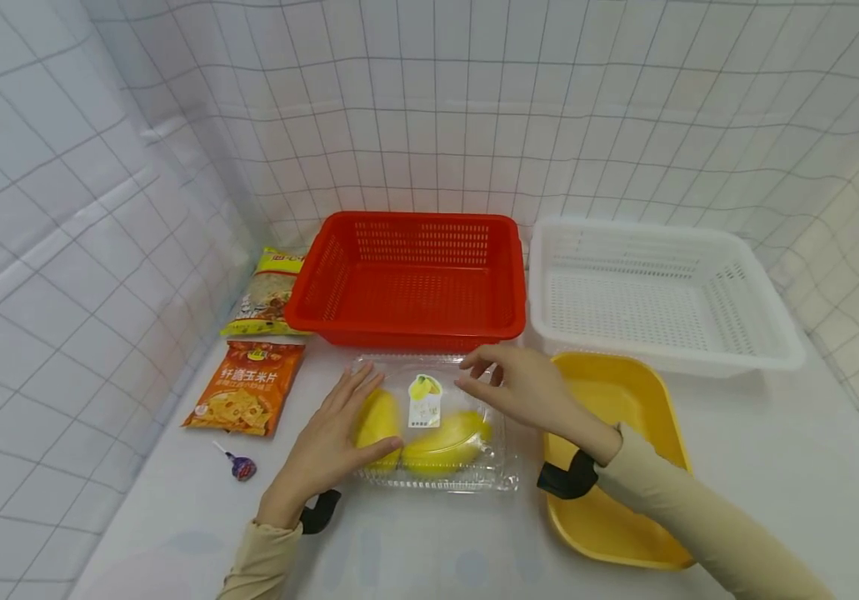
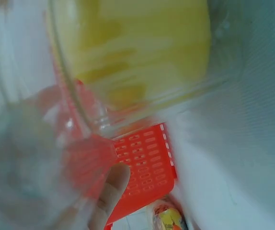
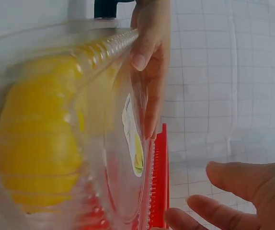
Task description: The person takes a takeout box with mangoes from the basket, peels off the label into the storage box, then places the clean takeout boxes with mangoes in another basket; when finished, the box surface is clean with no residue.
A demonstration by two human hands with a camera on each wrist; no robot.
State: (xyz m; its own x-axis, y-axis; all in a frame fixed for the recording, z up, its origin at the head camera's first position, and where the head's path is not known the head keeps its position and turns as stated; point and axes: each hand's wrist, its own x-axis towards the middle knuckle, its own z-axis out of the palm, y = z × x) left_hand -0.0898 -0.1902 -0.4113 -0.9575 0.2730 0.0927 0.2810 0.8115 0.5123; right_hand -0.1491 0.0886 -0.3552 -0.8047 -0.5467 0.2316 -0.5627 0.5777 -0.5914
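Note:
A clear plastic clamshell box [image 1: 392, 379] lies on the table with large yellow fruits [image 1: 447, 446] inside and a fruit-printed label [image 1: 425, 402] on its lid. My left hand [image 1: 324, 450] rests on the box's left side, fingers and thumb spread and fairly straight. Over the upper right part of the lid hovers my right hand [image 1: 526, 387], its fingers loosely bent with nothing between them. The right wrist view shows a gap between the right hand's fingertips [image 3: 214, 170] and the lid. In the left wrist view, the blurred box wall hides much of the left hand.
Behind the box stands a red basket [image 1: 407, 337], with a white basket [image 1: 669, 354] to its right. A yellow tray [image 1: 616, 550] lies at the right, under my right forearm. A yellow snack bag [image 1: 264, 292], an orange chip bag [image 1: 249, 387] and a lollipop [image 1: 242, 467] lie left.

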